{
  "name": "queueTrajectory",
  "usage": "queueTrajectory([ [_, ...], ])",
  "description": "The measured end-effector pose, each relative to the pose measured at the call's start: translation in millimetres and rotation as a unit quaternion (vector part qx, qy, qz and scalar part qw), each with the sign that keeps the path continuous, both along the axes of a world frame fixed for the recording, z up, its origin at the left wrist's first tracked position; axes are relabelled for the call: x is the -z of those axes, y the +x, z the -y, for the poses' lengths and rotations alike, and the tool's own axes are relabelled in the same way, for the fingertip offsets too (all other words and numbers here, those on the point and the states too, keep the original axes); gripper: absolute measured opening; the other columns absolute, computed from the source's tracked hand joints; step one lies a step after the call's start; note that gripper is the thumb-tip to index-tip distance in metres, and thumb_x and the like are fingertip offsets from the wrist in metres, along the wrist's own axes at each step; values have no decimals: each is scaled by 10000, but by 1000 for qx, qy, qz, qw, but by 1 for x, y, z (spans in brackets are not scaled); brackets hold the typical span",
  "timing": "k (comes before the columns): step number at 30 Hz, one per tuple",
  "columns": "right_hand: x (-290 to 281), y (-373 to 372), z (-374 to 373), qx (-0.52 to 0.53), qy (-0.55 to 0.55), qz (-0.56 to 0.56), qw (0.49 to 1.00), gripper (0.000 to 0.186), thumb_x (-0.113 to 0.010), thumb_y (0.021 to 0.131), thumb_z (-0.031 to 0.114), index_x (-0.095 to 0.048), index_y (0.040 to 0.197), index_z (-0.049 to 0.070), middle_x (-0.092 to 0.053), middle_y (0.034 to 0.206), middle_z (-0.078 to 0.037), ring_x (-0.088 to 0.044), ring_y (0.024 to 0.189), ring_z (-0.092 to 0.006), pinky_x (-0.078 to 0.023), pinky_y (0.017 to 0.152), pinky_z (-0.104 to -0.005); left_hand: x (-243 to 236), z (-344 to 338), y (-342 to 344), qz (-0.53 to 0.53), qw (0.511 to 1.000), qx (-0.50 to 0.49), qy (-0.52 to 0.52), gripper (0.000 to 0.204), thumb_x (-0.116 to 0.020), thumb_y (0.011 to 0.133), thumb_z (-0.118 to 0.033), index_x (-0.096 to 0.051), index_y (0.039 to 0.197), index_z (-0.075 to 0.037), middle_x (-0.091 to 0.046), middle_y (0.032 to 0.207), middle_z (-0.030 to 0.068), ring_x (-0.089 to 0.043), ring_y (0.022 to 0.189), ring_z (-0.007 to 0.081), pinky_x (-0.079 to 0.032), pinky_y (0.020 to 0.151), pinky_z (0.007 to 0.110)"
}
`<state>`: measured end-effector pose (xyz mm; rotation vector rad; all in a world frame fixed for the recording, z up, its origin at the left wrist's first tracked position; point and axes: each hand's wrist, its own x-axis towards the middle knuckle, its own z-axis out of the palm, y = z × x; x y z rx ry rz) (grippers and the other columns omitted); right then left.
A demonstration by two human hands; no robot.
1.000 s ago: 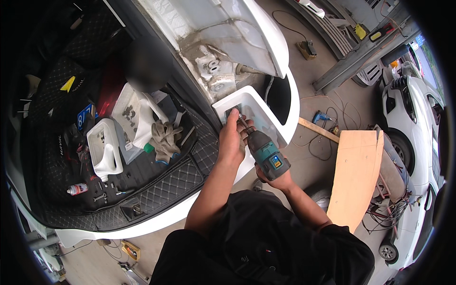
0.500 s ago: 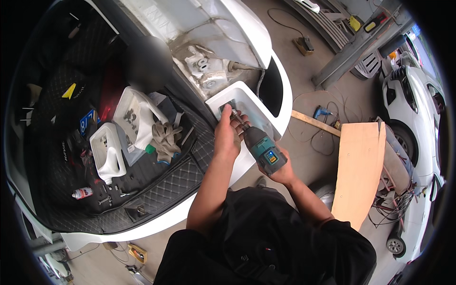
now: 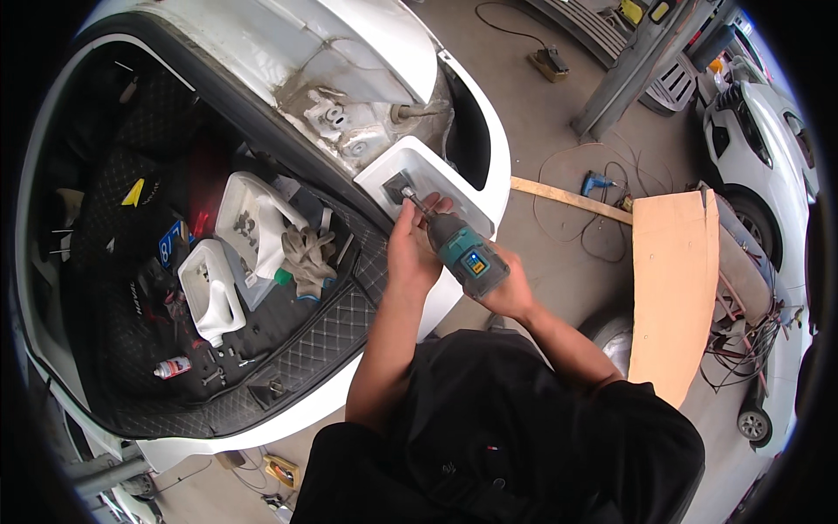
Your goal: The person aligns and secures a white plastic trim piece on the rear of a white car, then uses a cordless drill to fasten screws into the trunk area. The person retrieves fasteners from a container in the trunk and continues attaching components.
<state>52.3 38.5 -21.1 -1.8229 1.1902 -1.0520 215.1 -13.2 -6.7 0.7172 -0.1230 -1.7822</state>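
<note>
In my right hand (image 3: 509, 284) is a teal and black cordless impact wrench (image 3: 458, 249), its small lit panel facing up. A long shaft with a silver socket (image 3: 408, 192) points away from me. My left hand (image 3: 415, 249) is cupped around that shaft, thumb beside the socket and fingers partly hidden behind. The socket end is over a white box-shaped tray (image 3: 417, 153) at the rear corner of a white car, by a dark square piece (image 3: 397, 185) inside it. Whether the socket touches that piece, I cannot tell.
Left, the open boot holds two cut-open white jugs (image 3: 229, 327) (image 3: 271, 194) with small dark parts, grey gloves (image 3: 307, 262) and a spray can (image 3: 172, 367). Rightward are a wooden strip (image 3: 572, 201), tan board (image 3: 668, 288), blue drill (image 3: 598, 183), cables and a metal post (image 3: 611, 83).
The view has shifted, and the car and tray sit slightly lower-left or left. My left thumb has drawn back from the socket, which shows more; the wrench stays in my right hand.
</note>
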Motion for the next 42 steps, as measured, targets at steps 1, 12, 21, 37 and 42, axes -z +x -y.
queueTrajectory([
  [1, 3, -3, 1, -4, -10, -20, 1000, 540, -757, 684, 118, -581, 1181, 3, -650, 1067, -190, -654, 936, -348, -525, 819, -364, -1, -1, -3, 1, 1000, -26, -2, 432, -477, 978, -399, -500, 1204, -31, -590, 1106, 114, -546, 1005, 247, -437, 930, 401],
  [12, 15, -13, -15, -2, 69, 71, 995, 296, -725, 679, 74, -598, 940, 14, -636, 866, -109, -611, 745, -225, -507, 713, -320, 28, -1, -11, 61, 997, -40, -40, 317, -478, 975, -325, -545, 1132, -57, -608, 1123, 100, -525, 1032, 254, -393, 958, 399],
  [21, 27, -2, -5, -21, 103, 124, 987, 265, -728, 699, 84, -603, 921, 12, -642, 810, -86, -597, 712, -161, -511, 692, -305, 37, 7, 3, 68, 996, -42, -38, 316, -460, 977, -279, -530, 1172, -39, -590, 1145, 91, -502, 1051, 247, -381, 981, 393],
  [37, 17, 6, -5, -24, 125, 93, 987, 449, -707, 743, 112, -558, 1158, 26, -643, 1029, -169, -645, 936, -321, -512, 834, -346, 32, 11, -2, 89, 995, -52, -12, 277, -461, 996, -297, -547, 1104, -57, -594, 1008, 54, -537, 951, 214, -441, 905, 368],
  [42, 7, 6, 1, -26, 141, 80, 986, 438, -707, 746, 104, -565, 1152, 26, -644, 1031, -160, -649, 934, -306, -514, 838, -343, 29, 8, 2, 60, 997, -36, -29, 314, -422, 1003, -312, -544, 1114, -45, -589, 1024, 66, -543, 944, 222, -441, 906, 381],
])
